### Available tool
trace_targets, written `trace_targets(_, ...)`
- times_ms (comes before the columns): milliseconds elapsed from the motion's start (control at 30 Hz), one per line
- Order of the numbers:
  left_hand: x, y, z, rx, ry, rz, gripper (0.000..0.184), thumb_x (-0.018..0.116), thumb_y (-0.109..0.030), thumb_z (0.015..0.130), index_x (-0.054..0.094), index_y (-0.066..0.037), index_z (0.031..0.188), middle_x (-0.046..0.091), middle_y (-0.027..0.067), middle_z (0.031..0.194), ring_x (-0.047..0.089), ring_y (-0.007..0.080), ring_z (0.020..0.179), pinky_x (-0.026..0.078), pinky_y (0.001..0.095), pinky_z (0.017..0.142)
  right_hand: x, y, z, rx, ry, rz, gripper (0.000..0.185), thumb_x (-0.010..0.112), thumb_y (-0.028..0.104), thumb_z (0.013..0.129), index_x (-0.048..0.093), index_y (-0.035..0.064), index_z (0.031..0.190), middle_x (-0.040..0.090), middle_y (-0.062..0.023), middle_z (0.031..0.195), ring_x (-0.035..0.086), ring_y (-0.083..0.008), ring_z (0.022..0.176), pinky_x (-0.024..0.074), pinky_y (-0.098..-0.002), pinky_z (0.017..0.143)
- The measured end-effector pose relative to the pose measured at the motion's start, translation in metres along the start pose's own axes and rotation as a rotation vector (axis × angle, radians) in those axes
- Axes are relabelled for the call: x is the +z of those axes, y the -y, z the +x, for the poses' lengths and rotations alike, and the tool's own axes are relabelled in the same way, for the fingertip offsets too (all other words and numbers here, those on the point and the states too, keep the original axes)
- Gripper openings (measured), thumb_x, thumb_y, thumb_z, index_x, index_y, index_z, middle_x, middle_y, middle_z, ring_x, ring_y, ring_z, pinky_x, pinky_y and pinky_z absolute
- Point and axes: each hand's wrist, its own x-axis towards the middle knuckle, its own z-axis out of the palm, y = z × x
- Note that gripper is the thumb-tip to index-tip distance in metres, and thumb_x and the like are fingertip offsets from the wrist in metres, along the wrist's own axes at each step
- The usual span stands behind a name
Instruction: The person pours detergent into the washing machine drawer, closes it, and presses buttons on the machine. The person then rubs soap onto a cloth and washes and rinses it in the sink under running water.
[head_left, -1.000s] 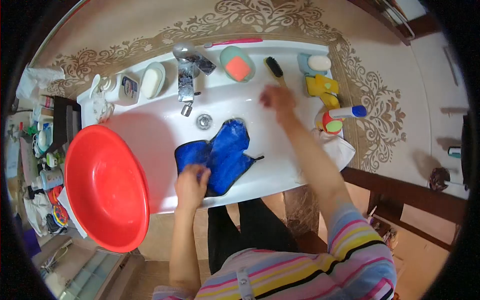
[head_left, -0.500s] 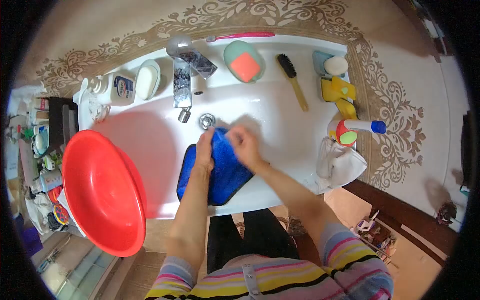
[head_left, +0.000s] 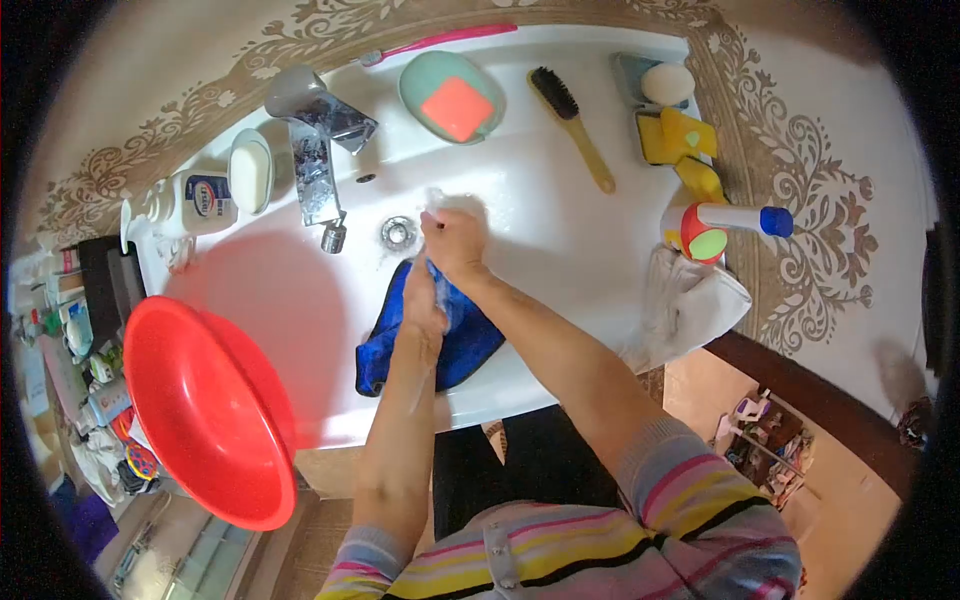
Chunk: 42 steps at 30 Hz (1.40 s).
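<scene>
A wet blue cloth with dark edging [head_left: 468, 345] lies in the white sink [head_left: 560, 260], spreading over its front rim. My left hand [head_left: 424, 300] is closed on the upper part of the cloth, with white suds along its fingers. Just beyond it, my right hand [head_left: 455, 243] is curled into a fist beside the drain [head_left: 398, 233], touching the left fingertips and the bunched end of the cloth. The fingers hide most of that end. To the left of the drain stands the chrome faucet [head_left: 314, 165].
A red basin [head_left: 215, 420] leans at the sink's left side. Along the back are a soap bottle [head_left: 208, 202], white soap [head_left: 250, 175], pink soap [head_left: 457, 108] and a wooden-handled brush [head_left: 580, 130]. Yellow sponges [head_left: 665, 138], a bottle [head_left: 745, 218] and a white cloth [head_left: 700, 295] line the right.
My right hand has moved forward and left over the cloth's far end. The cloth's upper part is pulled lower between my hands, and the whole view has shifted slightly.
</scene>
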Motion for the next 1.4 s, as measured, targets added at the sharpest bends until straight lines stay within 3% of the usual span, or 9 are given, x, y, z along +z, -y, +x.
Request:
trace_targets(167,-0.05,0.016,0.033,0.156,0.828,-0.324,0.044,0.038,-0.045,0.099,0.056,-0.01,0.119,0.06,0.0034,0.107,0.056,0.0174,0.092,0.046,0.0345,0.083,-0.011,-0.006,0.019,0.108,-0.024,-0.075,0.03,0.058,0.029,0.087,0.064,0.0053,0.069,0.062,-0.0196,0.074,0.062,-0.0342,0.073,0.0444,-0.0449,0.065)
trace_targets(267,-0.014,0.019,0.025,0.051,-0.094,0.082,0.042,0.037,-0.044,0.1,0.056,-0.009,0.111,0.058,0.0069,0.099,0.055,0.017,0.092,0.045,0.037,0.086,-0.001,-0.004,0.021,0.106,-0.044,-0.085,0.033,0.057,0.028,0.088,0.064,0.0047,0.067,0.062,-0.0198,0.073,0.062,-0.0343,0.072,0.0433,-0.0461,0.063)
trace_targets(467,-0.06,0.015,0.045,0.118,0.843,-0.249,0.046,0.046,-0.045,0.096,0.052,-0.01,0.126,0.062,0.0001,0.101,0.059,0.0134,0.086,0.049,0.0315,0.069,0.001,0.014,-0.019,-0.33,-0.09,-0.045,0.031,0.054,0.025,0.091,0.06,0.0025,0.07,0.06,-0.0212,0.07,0.059,-0.0381,0.066,0.0424,-0.0465,0.058)
trace_targets(533,-0.025,0.01,0.019,0.121,-0.087,0.153,0.046,0.049,-0.044,0.096,0.053,-0.008,0.124,0.064,0.0029,0.097,0.062,0.014,0.084,0.052,0.032,0.071,-0.003,0.0,0.019,-0.303,-0.009,-0.036,0.031,0.054,0.024,0.091,0.059,0.0017,0.071,0.059,-0.0208,0.068,0.057,-0.0387,0.064,0.0419,-0.0465,0.058)
trace_targets(767,-0.019,-0.05,0.004,-0.017,0.156,0.041,0.046,0.062,-0.037,0.09,0.058,-0.003,0.12,0.064,0.0093,0.112,0.064,0.0203,0.098,0.051,0.0343,0.087,-0.065,0.007,0.017,0.544,0.385,0.746,0.047,0.058,0.046,0.09,0.063,-0.0008,0.082,0.065,-0.0114,0.074,0.063,-0.0229,0.075,0.0485,-0.0417,0.072)
trace_targets(967,-0.064,-0.059,0.018,0.055,0.107,-0.172,0.042,0.041,-0.036,0.1,0.055,-0.003,0.121,0.064,0.0107,0.112,0.062,0.0243,0.101,0.05,0.0412,0.092,-0.074,-0.057,-0.001,0.244,0.432,0.246,0.024,0.067,0.028,0.088,0.066,0.0045,0.093,0.063,0.0014,0.083,0.057,-0.0107,0.084,0.0459,-0.0254,0.081)
trace_targets(1033,-0.076,-0.037,0.042,0.051,0.106,-0.192,0.042,0.04,-0.037,0.1,0.055,-0.003,0.12,0.064,0.0106,0.111,0.062,0.0241,0.101,0.05,0.0407,0.092,-0.066,0.002,-0.003,0.438,0.138,0.958,0.018,0.067,0.024,0.088,0.065,0.0061,0.089,0.062,0.0034,0.082,0.057,-0.0088,0.083,0.0465,-0.026,0.079)
trace_targets(1167,-0.081,-0.035,0.047,-0.02,0.566,-0.33,0.045,0.048,-0.046,0.096,0.057,-0.007,0.116,0.063,0.0073,0.104,0.062,0.02,0.093,0.052,0.0332,0.08,-0.017,0.049,-0.056,-0.401,0.206,0.211,0.023,0.073,0.023,0.078,0.063,0.0046,0.088,0.063,-0.0076,0.085,0.063,-0.0253,0.089,0.0483,-0.0349,0.078)
trace_targets(1400,-0.035,-0.019,0.031,0.088,0.237,-0.163,0.045,0.04,-0.048,0.098,0.054,-0.01,0.118,0.061,0.0051,0.102,0.06,0.0191,0.094,0.052,0.0344,0.078,0.01,0.026,-0.001,-0.097,-0.037,0.004,0.016,0.069,0.023,0.074,0.065,0.0116,0.085,0.064,-0.0181,0.091,0.06,-0.0361,0.093,0.0459,-0.0468,0.081)
